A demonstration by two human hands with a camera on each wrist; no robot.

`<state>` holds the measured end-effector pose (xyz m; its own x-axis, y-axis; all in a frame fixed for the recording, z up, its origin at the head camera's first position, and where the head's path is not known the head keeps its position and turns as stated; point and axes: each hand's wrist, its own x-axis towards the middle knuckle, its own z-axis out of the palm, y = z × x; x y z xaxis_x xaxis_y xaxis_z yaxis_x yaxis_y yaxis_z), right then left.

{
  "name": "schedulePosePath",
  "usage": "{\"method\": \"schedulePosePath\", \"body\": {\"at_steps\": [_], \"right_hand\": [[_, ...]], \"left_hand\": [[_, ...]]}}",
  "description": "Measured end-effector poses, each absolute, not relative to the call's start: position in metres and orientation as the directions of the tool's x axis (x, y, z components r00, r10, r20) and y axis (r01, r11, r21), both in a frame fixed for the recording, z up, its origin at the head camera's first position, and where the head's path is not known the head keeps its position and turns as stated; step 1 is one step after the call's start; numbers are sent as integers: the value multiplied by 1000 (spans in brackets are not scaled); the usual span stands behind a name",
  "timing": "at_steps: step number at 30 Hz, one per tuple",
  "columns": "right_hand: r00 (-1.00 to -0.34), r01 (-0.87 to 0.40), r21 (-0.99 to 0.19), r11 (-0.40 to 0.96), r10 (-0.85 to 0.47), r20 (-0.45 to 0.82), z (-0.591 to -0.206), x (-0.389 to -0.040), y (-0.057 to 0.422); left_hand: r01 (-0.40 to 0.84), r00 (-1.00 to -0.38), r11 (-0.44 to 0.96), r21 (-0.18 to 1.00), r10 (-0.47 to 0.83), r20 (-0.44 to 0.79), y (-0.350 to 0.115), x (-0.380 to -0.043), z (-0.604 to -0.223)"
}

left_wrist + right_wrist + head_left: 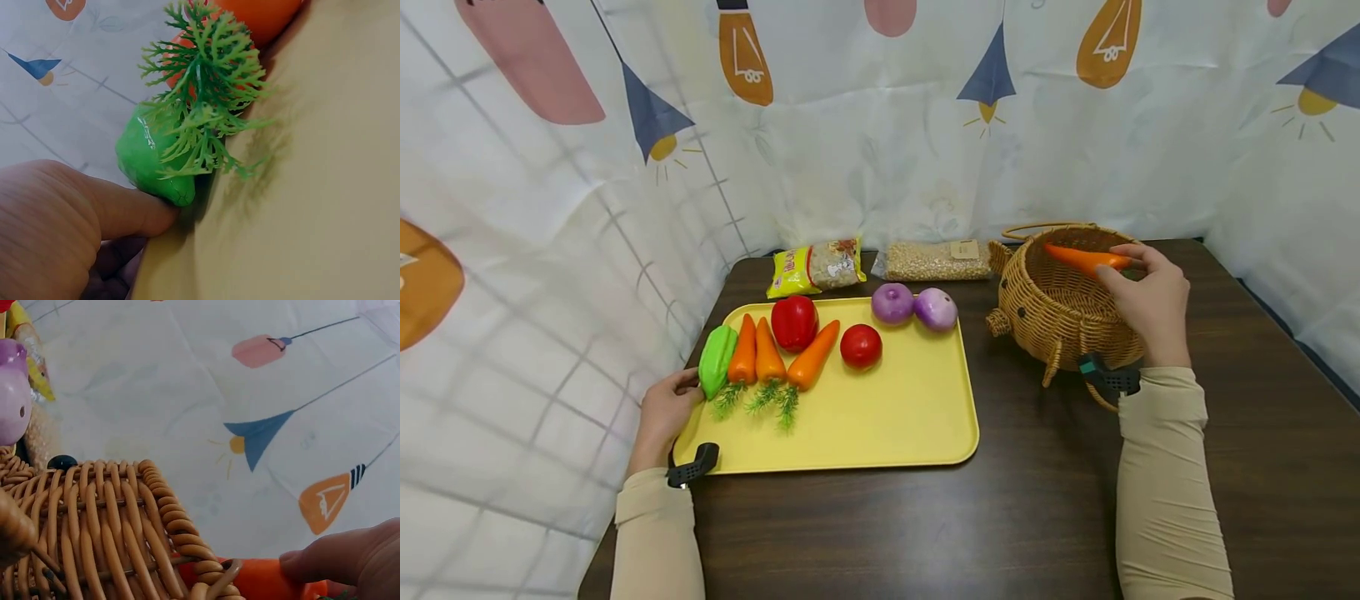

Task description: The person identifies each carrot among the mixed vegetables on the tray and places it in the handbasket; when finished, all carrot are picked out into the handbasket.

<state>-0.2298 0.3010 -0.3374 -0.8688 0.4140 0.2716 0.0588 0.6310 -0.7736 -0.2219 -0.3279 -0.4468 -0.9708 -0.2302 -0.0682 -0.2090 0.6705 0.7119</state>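
Note:
My right hand [1150,292] pinches an orange carrot [1084,258] between thumb and fingers, at the mouth of a pig-shaped wicker basket [1037,312]. The right wrist view has the carrot [259,578] partly behind the basket's rim [178,519]. At the tray's left edge, my left hand [666,410] grips the yellow tray [880,417], thumb over the rim and fingers outside it. Close to that thumb lies a green ridged fruit or vegetable [718,361]. Beside it lie more carrots [769,354], with leafy green tops [206,94] showing in the left wrist view.
A red bell pepper [794,323], a tomato [861,347] and two purple onions [892,304] sit on the tray. Behind it lie a yellow snack bag [816,267] and a clear bag of grains [934,261]. A printed curtain [880,150] hangs along the table's back and sides.

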Motion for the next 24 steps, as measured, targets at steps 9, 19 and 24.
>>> {"method": "schedulePosePath", "body": {"at_steps": [9,19,24], "right_hand": [[-922,52,-695,717,301,243,-336,-230,298],[-954,-40,-620,783,156,258,-340,-231,296],[-952,-59,-611,790,140,272,-343,-232,295]], "left_hand": [[-209,-971,673,709,-229,-69,-327,-223,-446],[-206,-972,673,710,-223,-71,-327,-222,-446],[-196,-973,690,696,-226,-49,-328,-222,-447]]}}
